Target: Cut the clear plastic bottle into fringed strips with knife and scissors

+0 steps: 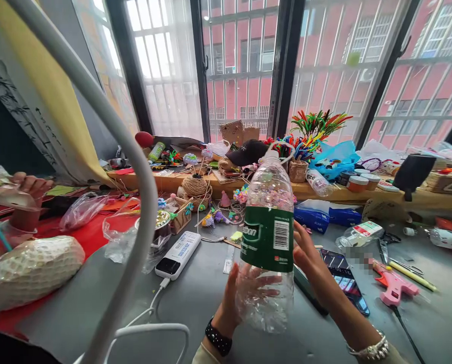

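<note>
A large clear plastic bottle (268,237) with a green label and a looped handle at its neck is held upright above the grey table. My left hand (233,296) grips its lower left side, and the fingers show through the clear plastic behind it. On the other side, my right hand (309,255) holds the bottle at label height, its fingertips partly hidden behind the label. A dark, long object (312,292) lies below my right wrist, with a phone (345,280) just to its right.
A white power bank (178,255) with a cable lies left of the bottle, near a thick white curved stand (140,167). At right are a pink glue gun (394,285), scissors (383,247) and an empty bottle (360,236). Another person's hand (31,187) shows at far left.
</note>
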A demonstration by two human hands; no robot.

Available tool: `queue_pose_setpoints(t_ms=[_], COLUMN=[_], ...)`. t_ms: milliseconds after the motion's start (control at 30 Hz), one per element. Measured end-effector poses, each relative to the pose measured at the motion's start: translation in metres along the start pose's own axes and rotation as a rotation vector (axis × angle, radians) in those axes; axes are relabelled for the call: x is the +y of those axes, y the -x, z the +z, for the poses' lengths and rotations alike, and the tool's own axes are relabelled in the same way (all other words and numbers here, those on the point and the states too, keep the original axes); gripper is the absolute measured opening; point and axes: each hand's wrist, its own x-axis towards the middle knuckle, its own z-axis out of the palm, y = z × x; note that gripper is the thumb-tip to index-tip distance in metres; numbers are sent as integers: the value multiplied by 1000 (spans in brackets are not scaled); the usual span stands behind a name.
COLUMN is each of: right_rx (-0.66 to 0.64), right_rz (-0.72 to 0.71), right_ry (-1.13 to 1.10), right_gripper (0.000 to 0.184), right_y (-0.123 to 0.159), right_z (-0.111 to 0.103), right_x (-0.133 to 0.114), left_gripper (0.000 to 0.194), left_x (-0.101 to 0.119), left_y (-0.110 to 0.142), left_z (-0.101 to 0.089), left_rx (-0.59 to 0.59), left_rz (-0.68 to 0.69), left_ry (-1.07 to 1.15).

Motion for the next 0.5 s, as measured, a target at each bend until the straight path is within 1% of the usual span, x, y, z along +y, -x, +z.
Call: queue_pose_setpoints(t_ms=[67,133,167,233,300,333,433,500], right_rx=[41,94,114,152,180,178,133,103], right_rz=[6,19,26,21,-3,-16,-37,-42], right_ry=[29,40,49,93,178,219,275,276], right_gripper=[74,70,67,65,70,73,78,79], right_y=[2,4,4,4,4,5,8,10], right_z=[12,17,17,14,12,11,12,12], right_x=[-15,-22,-22,-21,-18,-16,-12,-11], left_gripper=[65,65,64,60,62,68,89,91], left_x=[-4,-6,-6,-4,0,2,9,12], left_y=[0,1,1,0,-4,-7,-16,-21], left_z=[4,7,8,8,9,11,20,26], left_rx=[59,68,81,156,235,247,174,173], left_rz=[17,28,43,104,198,247,337,318], left_ry=[-96,-164,-201,-301,-413,-461,-571,-600])
